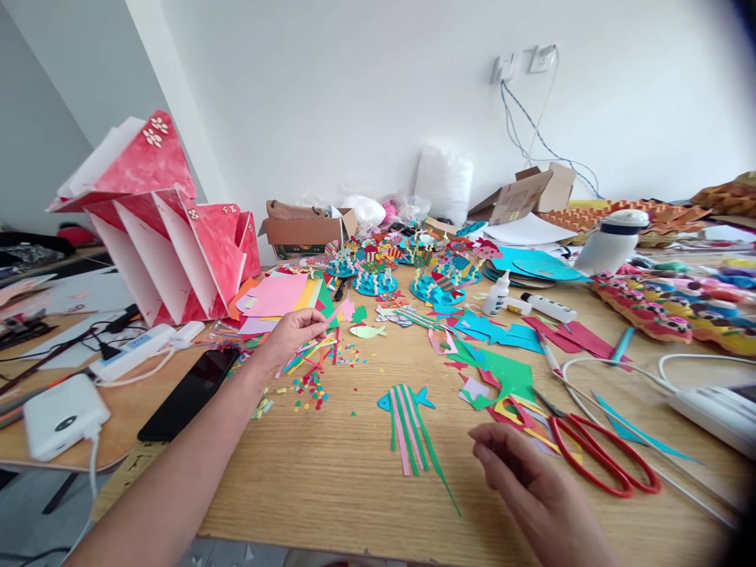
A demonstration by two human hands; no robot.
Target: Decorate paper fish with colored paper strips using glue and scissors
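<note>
— Several strips already laid across the blue fish (407,409), mid-table toward the near edge. Weaving looks partly done.
— Left hand (295,332) pinching a pink strip (338,309) near the scraps; right hand (531,480) loose, holding nothing, beside the scissors (596,449).

Left arm stretched far forward, bare forearm rising from the bottom edge, left hand (294,331) with fingertips pinched together, palm turned inward. Right hand (535,482) low and near, fingers loosely curled, thumb tucked toward the forefinger, nothing visibly gripped.
</note>
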